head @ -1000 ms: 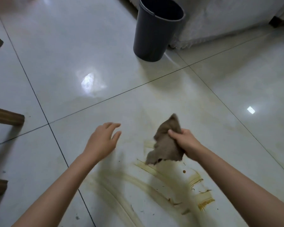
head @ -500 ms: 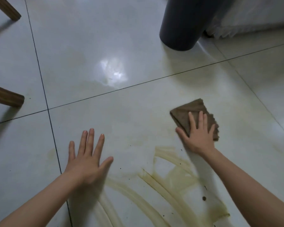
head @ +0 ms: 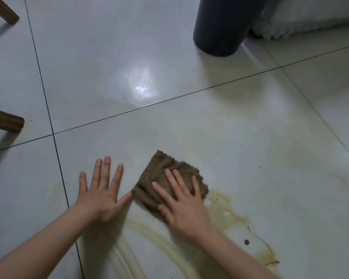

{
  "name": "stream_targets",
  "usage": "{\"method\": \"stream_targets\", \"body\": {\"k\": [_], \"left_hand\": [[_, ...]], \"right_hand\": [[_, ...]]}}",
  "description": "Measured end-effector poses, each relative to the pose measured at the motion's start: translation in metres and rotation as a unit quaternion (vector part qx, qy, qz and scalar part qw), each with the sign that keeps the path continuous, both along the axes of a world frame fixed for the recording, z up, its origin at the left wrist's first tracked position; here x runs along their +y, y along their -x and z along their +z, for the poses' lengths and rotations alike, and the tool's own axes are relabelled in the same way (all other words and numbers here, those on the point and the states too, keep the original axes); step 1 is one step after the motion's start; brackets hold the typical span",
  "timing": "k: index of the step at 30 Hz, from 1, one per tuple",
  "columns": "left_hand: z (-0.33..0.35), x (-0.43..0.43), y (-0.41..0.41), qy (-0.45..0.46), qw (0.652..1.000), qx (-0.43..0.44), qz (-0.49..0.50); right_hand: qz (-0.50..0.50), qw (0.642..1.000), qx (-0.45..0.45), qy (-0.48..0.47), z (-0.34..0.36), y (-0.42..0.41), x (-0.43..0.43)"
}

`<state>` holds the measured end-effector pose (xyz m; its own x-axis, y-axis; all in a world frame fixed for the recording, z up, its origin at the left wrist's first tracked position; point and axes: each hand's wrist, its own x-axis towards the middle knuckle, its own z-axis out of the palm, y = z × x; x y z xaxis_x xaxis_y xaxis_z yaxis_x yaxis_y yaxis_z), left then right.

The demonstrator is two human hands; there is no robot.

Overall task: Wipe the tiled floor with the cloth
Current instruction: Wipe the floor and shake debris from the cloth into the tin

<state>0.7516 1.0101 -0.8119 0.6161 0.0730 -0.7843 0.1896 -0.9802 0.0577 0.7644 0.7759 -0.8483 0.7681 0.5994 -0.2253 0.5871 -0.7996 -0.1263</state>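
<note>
A brown cloth (head: 159,172) lies flat on the glossy white tiled floor (head: 250,148). My right hand (head: 181,204) presses down on it with straight, spread fingers. To its left, my left hand (head: 101,192) rests flat on the tile with fingers spread, and its thumb tip touches the cloth's left corner. Yellowish smear streaks (head: 234,220) and a few dark specks mark the tile to the right of and below the cloth.
A dark grey bin (head: 220,31) stands at the back right, next to white fabric (head: 302,15) that reaches the floor. Two wooden furniture legs (head: 6,119) enter from the left edge. Dark grout lines cross the floor.
My right hand lowered the cloth from a raised pinch to the floor, then slid it left toward my left hand. My left hand went down flat on the tile.
</note>
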Motion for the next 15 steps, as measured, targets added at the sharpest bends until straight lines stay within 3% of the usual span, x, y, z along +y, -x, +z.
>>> {"method": "stream_targets", "body": {"k": [5,9,12,15], "left_hand": [[0.0,-0.001,-0.002,0.015,1.0,0.008,0.001],[0.001,-0.001,-0.002,0.022,1.0,0.006,0.001],[0.002,0.0,-0.003,0.02,1.0,0.01,0.003],[0.003,-0.001,-0.002,0.02,1.0,0.002,0.001]], "right_hand": [[-0.163,0.984,0.018,0.074,0.015,-0.105,-0.067],[-0.108,0.991,-0.008,0.083,0.029,-0.111,-0.078],[-0.12,0.987,-0.024,0.108,0.022,-0.127,-0.063],[-0.137,0.989,-0.001,0.047,0.004,-0.142,-0.06]]}}
